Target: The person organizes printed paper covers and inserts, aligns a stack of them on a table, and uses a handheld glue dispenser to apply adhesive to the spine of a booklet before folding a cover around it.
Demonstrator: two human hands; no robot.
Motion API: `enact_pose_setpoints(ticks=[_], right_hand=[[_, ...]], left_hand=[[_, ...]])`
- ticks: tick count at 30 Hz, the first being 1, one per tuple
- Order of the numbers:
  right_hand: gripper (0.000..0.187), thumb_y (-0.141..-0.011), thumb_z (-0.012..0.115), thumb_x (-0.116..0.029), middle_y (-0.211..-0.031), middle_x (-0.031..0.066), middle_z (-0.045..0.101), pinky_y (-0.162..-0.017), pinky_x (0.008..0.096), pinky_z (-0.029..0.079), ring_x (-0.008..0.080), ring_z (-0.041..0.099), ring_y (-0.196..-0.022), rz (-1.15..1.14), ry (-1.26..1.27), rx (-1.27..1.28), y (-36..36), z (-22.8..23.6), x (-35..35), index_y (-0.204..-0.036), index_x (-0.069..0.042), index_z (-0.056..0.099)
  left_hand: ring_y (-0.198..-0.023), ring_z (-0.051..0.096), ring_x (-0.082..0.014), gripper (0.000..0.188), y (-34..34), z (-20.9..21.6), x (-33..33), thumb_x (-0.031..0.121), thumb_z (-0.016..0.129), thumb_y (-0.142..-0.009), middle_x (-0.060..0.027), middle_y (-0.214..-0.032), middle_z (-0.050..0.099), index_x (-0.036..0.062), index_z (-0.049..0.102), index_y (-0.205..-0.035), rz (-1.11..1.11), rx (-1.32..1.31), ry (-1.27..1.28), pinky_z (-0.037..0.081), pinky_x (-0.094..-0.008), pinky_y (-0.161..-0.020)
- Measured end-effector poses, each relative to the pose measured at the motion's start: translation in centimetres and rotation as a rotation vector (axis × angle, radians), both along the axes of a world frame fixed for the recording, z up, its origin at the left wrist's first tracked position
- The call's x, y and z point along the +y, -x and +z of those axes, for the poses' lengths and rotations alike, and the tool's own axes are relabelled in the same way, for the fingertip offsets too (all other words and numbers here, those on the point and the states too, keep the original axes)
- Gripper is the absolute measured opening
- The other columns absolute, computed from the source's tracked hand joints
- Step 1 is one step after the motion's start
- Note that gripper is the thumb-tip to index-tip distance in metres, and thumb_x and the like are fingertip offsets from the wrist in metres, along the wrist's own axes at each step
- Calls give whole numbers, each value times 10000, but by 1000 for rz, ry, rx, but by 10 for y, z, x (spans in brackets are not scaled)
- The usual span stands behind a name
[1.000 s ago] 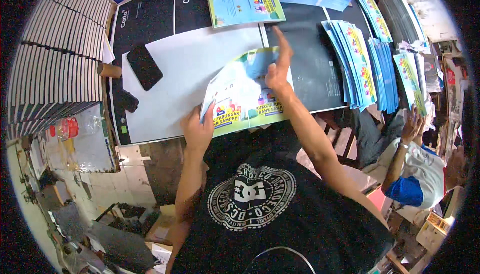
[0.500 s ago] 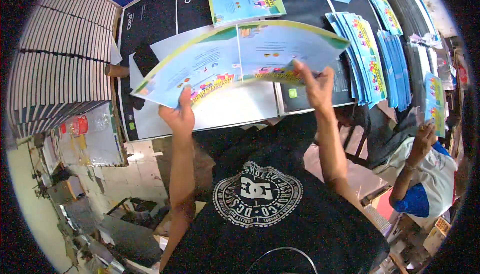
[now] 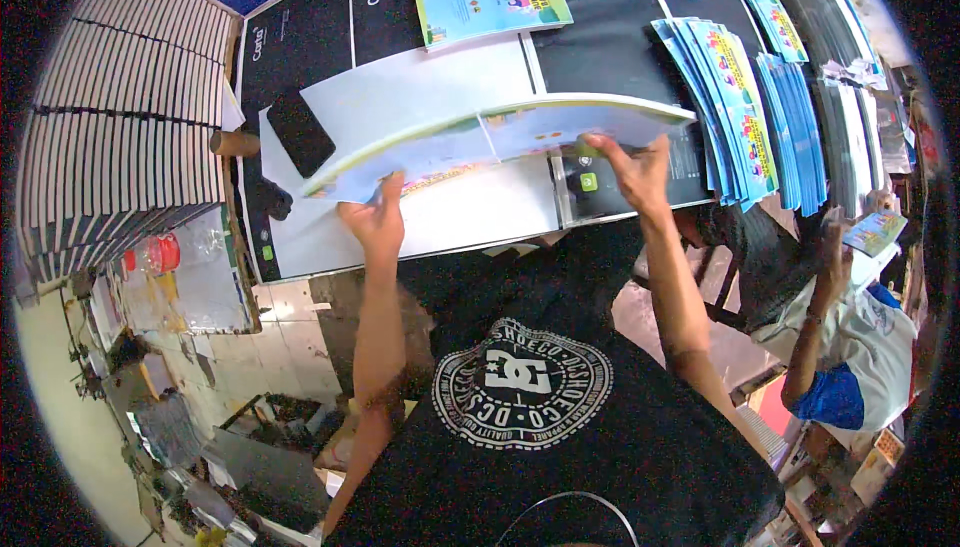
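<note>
We hold one printed sheet point(image 3: 500, 142) flat above the tabletop point(image 3: 420, 97) | left hand point(image 3: 375, 222) and right hand point(image 3: 630, 172) fingers pinching its ends | sorted blue stacks point(image 3: 740, 97) at right edge, sheet not yet laid down.

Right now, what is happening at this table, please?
A person holds one wide printed sheet flat above the table, left hand at its left end, right hand near its right end. A black phone lies on the white sheet below. Stacks of blue booklets lie to the right, where another person holds a small leaflet.
</note>
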State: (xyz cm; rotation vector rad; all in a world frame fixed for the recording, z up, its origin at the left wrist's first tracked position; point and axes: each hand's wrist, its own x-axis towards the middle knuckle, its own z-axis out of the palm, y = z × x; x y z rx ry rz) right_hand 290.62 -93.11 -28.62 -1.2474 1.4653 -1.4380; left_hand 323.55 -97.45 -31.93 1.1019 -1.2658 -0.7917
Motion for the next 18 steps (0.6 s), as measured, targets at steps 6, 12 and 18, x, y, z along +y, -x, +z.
enact_pose_setpoints(ticks=[6, 12, 18], right_hand=[[214, -831, 791, -130, -888, 68, 725, -795, 311, 539, 162, 668, -837, -79, -20, -32, -3, 6, 3, -962, 13, 701], [303, -881, 752, -233, -947, 62, 695, -792, 313, 519, 139, 624, -868, -63, -135, 62, -8, -32, -5, -1035, 17, 678], [352, -886, 748, -330, -875, 80, 738, -745, 304, 527, 125, 657, -801, -111, -229, 123, -10, -10, -1, -948, 16, 743]], left_hand=[[-929, 641, -193, 329, 8, 2, 11, 36, 773, -831, -115, -1065, 673, -55, 616, -1105, 57, -51, -74, 521, -335, -856], [-969, 649, -210, 277, -1, -33, 2, 24, 735, -850, -122, -1079, 685, -52, 638, -1098, -18, -79, -144, 515, -349, -879], [-889, 684, -186, 167, -7, -2, 9, 59, 656, -931, -147, -1000, 734, -73, 688, -1029, -53, -393, -138, 533, -340, -778]])
